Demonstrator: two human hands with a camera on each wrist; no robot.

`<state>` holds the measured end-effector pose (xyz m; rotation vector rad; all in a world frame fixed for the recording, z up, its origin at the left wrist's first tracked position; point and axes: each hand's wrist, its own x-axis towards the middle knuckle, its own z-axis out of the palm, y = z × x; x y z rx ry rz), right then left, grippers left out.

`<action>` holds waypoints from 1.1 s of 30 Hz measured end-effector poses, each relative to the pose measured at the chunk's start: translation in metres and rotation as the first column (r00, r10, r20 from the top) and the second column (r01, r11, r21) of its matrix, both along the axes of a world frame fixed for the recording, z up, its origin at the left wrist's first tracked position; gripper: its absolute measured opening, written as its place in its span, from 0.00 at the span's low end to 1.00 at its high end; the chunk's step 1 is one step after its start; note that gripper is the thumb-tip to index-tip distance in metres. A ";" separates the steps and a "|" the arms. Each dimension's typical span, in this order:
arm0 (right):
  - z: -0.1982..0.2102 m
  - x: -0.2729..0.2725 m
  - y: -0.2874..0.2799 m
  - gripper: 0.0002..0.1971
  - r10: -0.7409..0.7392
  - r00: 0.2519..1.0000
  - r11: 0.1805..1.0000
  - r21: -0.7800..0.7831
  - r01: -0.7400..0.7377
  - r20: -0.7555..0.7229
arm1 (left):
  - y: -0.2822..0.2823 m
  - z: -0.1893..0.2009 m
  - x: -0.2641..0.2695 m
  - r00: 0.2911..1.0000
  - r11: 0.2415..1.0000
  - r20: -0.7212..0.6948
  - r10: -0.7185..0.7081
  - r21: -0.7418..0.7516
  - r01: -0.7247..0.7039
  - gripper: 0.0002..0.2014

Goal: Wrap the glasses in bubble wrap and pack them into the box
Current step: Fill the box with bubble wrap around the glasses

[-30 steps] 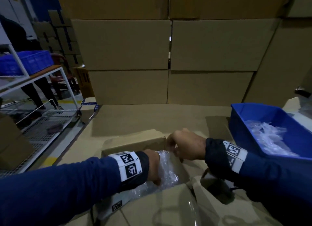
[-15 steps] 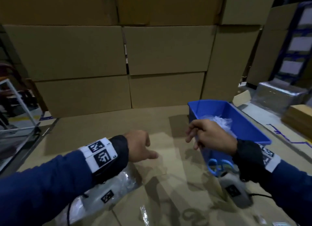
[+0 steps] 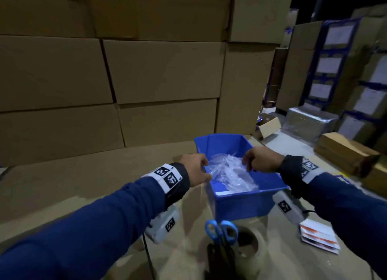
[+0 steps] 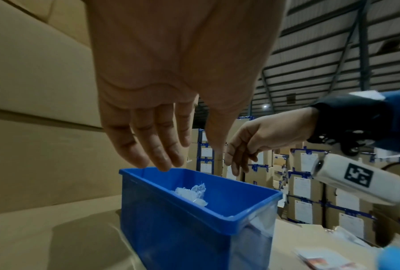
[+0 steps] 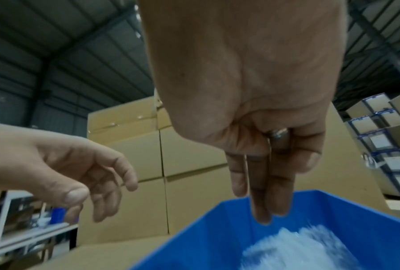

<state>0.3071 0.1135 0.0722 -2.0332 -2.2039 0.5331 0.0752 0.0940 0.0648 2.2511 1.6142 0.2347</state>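
Brown cardboard boxes (image 3: pixel 159 70) are stacked like a wall at the back, and we see them behind everything. Our work top (image 3: pixel 83 175) is brown cardboard too.

On the left, our left hand (image 3: pixel 195 168) hangs over the left edge of the blue bin (image 3: pixel 243 204). Its fingers (image 4: pixel 148 146) point down, loose and spread a bit, and they hold nothing. From the left wrist view the tips are right above the bin's rim, and we cannot tell if they touch it.

In the middle sits the blue bin. Inside it lies a pile of clear, crinkly bubble wrap (image 3: pixel 228 173). We cannot tell if there are glasses in the pile. We do not see the packing box in these pictures.

In front of the bin, near us, lie scissors (image 3: pixel 221 231) with blue handles, resting across a roll of tape (image 3: pixel 251 244).

To the right, our right hand (image 3: pixel 261 160) hangs over the bin, just above the wrap. Its fingers (image 5: pixel 263 182) point down, almost straight, and hold nothing. There is a ring (image 5: pixel 278 132) on one finger.

Further right, a small stack of cards (image 3: pixel 318 235) lies on the work top. Far right, more boxes with white labels (image 3: pixel 335 70) are piled up.
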 end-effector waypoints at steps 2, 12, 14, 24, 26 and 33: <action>-0.007 0.002 0.012 0.17 0.040 0.995 0.999 -0.033 -0.037 0.093 | 0.014 -0.014 0.011 1.000 0.999 -0.001 0.017 -0.050 -0.017 0.25; -0.031 -0.023 0.083 0.21 0.306 0.843 0.951 -0.184 -0.248 0.443 | 0.037 -0.059 0.027 0.998 0.987 0.000 0.058 -0.152 -0.057 0.28; -0.035 -0.031 0.098 0.21 0.357 0.762 0.934 -0.187 -0.305 0.541 | 0.039 -0.057 0.026 0.999 0.985 0.003 0.053 -0.167 -0.052 0.28; -0.078 -0.059 0.143 0.19 0.330 0.724 0.944 -0.215 -0.251 0.606 | 0.044 -0.057 0.025 0.999 0.985 -0.040 0.021 -0.173 -0.027 0.31; -0.076 -0.057 0.148 0.13 0.231 0.845 0.972 -0.079 -0.221 0.482 | 0.044 -0.057 0.025 0.999 0.986 -0.028 0.021 -0.167 -0.025 0.30; -0.041 -0.029 0.158 0.07 0.032 0.999 0.963 0.269 -0.024 -0.026 | 0.043 -0.055 0.024 1.000 0.983 0.013 0.029 -0.179 -0.026 0.33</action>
